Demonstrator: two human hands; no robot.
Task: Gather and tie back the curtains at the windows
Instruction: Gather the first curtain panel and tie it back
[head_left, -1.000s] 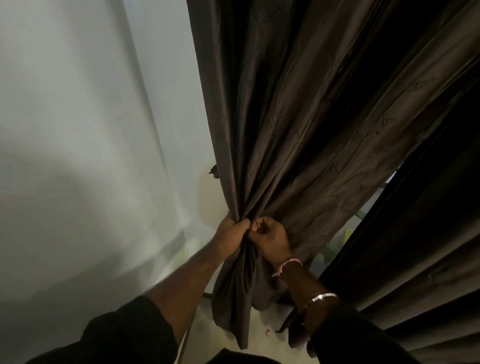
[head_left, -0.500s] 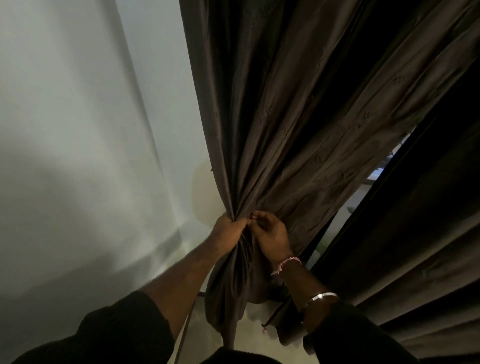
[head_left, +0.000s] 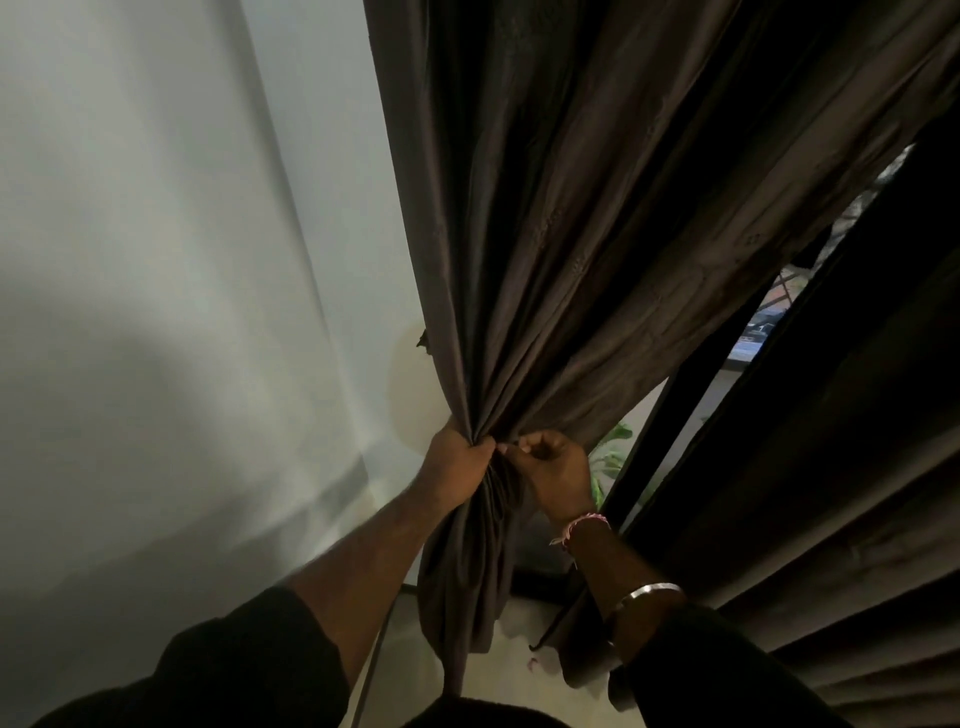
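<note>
A dark brown curtain (head_left: 571, 234) hangs from the top of the view and is bunched into tight folds at waist height. My left hand (head_left: 457, 462) grips the gathered bunch from the left. My right hand (head_left: 553, 467) pinches the folds just beside it, fingers curled into the fabric. Below the hands the loose tail of the curtain (head_left: 462, 582) hangs down. A small dark wall hook (head_left: 422, 340) shows at the curtain's left edge, above the hands. No tieback cord is visible.
A second dark curtain (head_left: 831, 467) hangs at the right, close to my right arm. Between the two panels a gap shows the window (head_left: 753, 332) and a green plant (head_left: 613, 457). A pale wall (head_left: 156, 312) fills the left. A thin cable (head_left: 376, 660) runs down near the floor.
The gap between the curtains has widened and more of the window and the plant shows. Both hands keep their hold on the gathered fabric.
</note>
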